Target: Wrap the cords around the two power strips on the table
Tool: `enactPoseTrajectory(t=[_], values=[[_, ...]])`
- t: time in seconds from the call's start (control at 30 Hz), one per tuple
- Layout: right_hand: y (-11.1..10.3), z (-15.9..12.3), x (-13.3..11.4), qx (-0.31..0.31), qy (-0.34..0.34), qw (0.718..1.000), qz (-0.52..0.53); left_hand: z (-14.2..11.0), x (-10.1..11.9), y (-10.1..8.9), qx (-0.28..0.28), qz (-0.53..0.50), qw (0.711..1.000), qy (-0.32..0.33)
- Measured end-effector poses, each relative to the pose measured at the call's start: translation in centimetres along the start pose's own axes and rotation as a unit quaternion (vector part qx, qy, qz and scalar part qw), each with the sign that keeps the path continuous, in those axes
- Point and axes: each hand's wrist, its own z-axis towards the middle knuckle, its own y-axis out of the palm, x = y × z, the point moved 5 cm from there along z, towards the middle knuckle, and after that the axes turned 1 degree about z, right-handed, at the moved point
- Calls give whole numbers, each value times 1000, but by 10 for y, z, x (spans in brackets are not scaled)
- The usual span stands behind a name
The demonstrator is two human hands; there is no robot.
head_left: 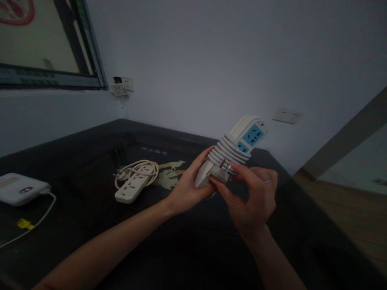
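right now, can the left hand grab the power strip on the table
Probably not yet: the left hand is holding the cord-wrapped strip, though nothing appears to stand between that hand and the other strip.

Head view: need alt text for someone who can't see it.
The left hand grips a white power strip with blue sockets, a grey-white cord wound around it, while the right hand holds a plug against it. On the dark table to the left lie another power strip and a white device.
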Motion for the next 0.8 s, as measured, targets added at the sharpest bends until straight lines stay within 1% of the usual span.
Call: enactPoseTrajectory(t=[0.07,0.13,0.23,0.37,0.47,0.6,0.7,0.8], values=[[-2,1,4,15,11,1000,-19,0,0,1,-5,-4,1000,-7],[0,2,10,9,24,1000,-6,-1,-2,2,-5,-10,1000,-24],[10,3,21,-41,48,997,44,-1,-7,1,6,-22,998,-60],[23,1,31,-102,72,990,63,-3,-16,2,5,-70,989,-132],[24,2,35,-137,68,983,100,-4,-18,4,-1,-122,978,-170],[21,4,39,-209,54,960,178,-5,-17,7,-11,-182,962,-204],[21,4,42,-216,64,955,195,-6,-20,10,-23,-202,951,-233],[24,2,41,-205,67,960,179,-6,-23,9,-28,-193,953,-233]])
